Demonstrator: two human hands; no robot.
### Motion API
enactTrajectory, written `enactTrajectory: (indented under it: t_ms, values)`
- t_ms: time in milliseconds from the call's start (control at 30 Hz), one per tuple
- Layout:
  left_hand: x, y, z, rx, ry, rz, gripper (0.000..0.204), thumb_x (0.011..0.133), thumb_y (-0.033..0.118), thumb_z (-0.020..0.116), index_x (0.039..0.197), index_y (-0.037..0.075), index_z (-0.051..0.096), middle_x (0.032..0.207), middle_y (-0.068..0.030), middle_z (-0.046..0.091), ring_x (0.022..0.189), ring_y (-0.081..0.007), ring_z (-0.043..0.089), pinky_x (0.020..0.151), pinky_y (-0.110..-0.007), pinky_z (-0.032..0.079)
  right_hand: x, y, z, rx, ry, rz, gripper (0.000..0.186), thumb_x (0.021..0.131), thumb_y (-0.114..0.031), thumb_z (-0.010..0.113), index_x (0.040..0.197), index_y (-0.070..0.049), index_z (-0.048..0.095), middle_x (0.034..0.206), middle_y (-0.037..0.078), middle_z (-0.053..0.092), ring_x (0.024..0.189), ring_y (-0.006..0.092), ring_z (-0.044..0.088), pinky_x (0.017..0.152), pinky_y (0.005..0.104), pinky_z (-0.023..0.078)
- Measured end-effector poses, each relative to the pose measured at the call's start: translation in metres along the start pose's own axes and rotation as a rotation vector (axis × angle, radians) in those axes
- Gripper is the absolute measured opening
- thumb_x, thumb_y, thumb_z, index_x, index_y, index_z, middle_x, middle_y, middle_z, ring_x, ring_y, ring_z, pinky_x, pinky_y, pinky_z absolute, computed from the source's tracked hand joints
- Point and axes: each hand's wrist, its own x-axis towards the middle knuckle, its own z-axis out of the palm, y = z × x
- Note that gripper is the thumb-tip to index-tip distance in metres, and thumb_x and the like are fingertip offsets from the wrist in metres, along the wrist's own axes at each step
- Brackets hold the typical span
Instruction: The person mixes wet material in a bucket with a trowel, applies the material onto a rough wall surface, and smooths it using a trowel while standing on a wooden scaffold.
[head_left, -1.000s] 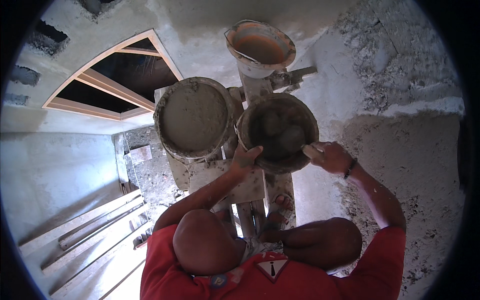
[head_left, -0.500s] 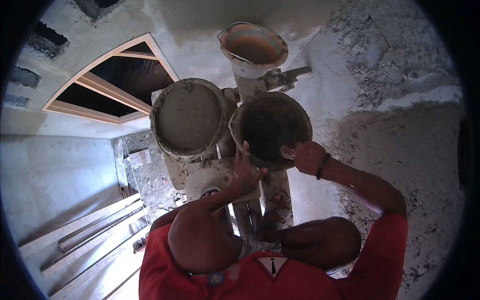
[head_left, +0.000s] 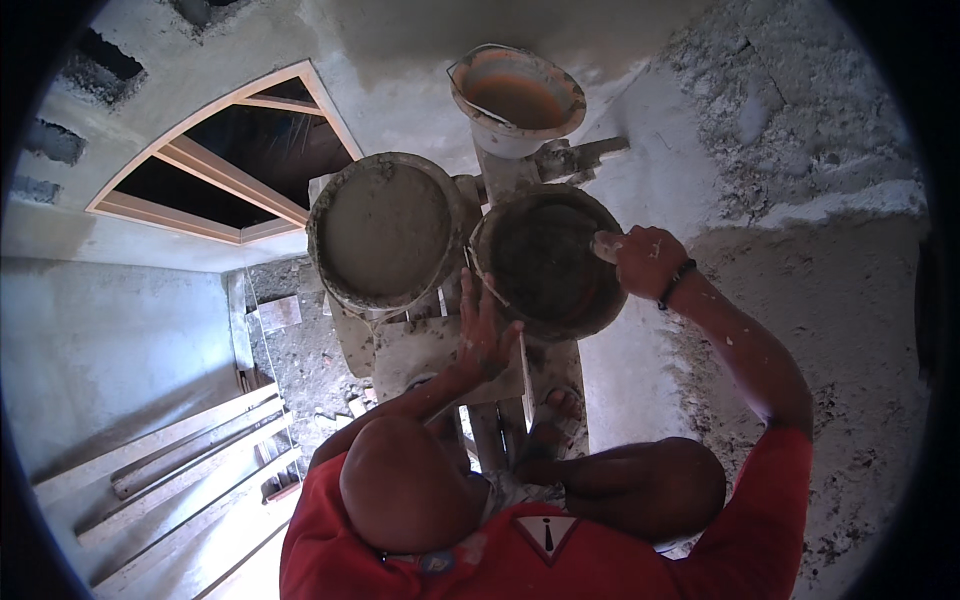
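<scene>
My left hand (head_left: 478,335) has its fingers stretched apart against the near left side of a dark mortar-caked bucket (head_left: 560,195). My right hand (head_left: 645,260) is closed on a pale tool handle (head_left: 606,247) at that bucket's right side; the tool's working end is hard to make out inside. The bucket's interior looks dark, with wet grey material in it. Touching or very near it on the left stands a second bucket (head_left: 322,240) filled with smooth grey mortar (head_left: 385,230). Beyond them is a white bucket (head_left: 505,135) with an orange-stained inside and a wire handle.
The buckets stand on rough planks (head_left: 600,150) and a dirty board (head_left: 410,355). A wooden window frame (head_left: 185,160) is at upper left, loose timbers (head_left: 160,450) at lower left. Rough plastered surface (head_left: 780,300) lies to the right, and bare feet in sandals (head_left: 560,410) show below.
My left hand has loosened from the bucket's rim into stretched fingers. My right hand dipped inward, then moved up along the right side. The lumps seen inside earlier now look flattened or hidden.
</scene>
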Motion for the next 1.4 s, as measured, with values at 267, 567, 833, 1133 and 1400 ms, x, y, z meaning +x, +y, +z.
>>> enactTrajectory:
  t_ms: [267, 567, 833, 1133, 1400]
  values:
    - [-0.003, -0.010, 0.003, -0.050, 0.005, 0.000, 0.066, 0.089, 0.030, 0.053, 0.145, 0.011, 0.026, 0.147, -0.0344, 0.003, 0.135, -0.0526, 0.010, 0.109, -0.054, 0.019, -0.016, -0.029, 0.022, -0.034, -0.321, -0.120, 0.031, 0.078, -0.013, 0.053, 0.108, -0.010, 0.058, 0.087, 0.015, 0.067, 0.086, 0.0327, 0.066, 0.076, 0.0435, 0.052]
    - [0.004, -0.007, 0.000, -0.028, -0.024, 0.066, 0.050, 0.088, 0.023, 0.054, 0.136, 0.015, 0.046, 0.145, -0.0345, 0.014, 0.135, -0.0492, 0.016, 0.109, -0.052, 0.020, -0.036, -0.037, 0.007, 0.042, -0.258, -0.190, 0.035, 0.077, -0.014, 0.052, 0.110, -0.012, 0.060, 0.094, 0.012, 0.068, 0.089, 0.0295, 0.065, 0.081, 0.0420, 0.052]
    - [0.007, -0.007, 0.001, -0.326, 0.001, -0.106, 0.066, 0.085, 0.025, 0.061, 0.141, 0.005, 0.033, 0.142, -0.0300, 0.026, 0.133, -0.0400, 0.029, 0.109, -0.043, 0.024, -0.006, -0.023, -0.001, -0.012, -0.198, 0.042, 0.039, 0.077, -0.017, 0.053, 0.115, -0.014, 0.060, 0.089, 0.015, 0.067, 0.083, 0.0300, 0.066, 0.076, 0.0416, 0.053]
    - [0.029, -0.021, 0.012, -0.556, 0.096, -0.407, 0.094, 0.073, 0.033, 0.076, 0.141, -0.002, 0.021, 0.130, -0.0206, 0.047, 0.121, -0.0306, 0.047, 0.100, -0.037, 0.036, 0.008, -0.025, 0.015, -0.146, -0.058, -0.051, 0.019, 0.083, -0.014, 0.050, 0.096, -0.009, 0.063, 0.082, 0.017, 0.066, 0.082, 0.0337, 0.066, 0.070, 0.0440, 0.054]
    - [0.020, -0.028, 0.016, -0.568, 0.165, -0.435, 0.072, 0.073, 0.035, 0.076, 0.125, -0.003, 0.042, 0.118, -0.0197, 0.056, 0.110, -0.0292, 0.055, 0.092, -0.037, 0.042, -0.034, -0.038, -0.013, -0.135, -0.290, -0.252, 0.028, 0.080, -0.013, 0.052, 0.106, -0.014, 0.062, 0.089, 0.012, 0.067, 0.085, 0.0305, 0.066, 0.074, 0.0432, 0.053]
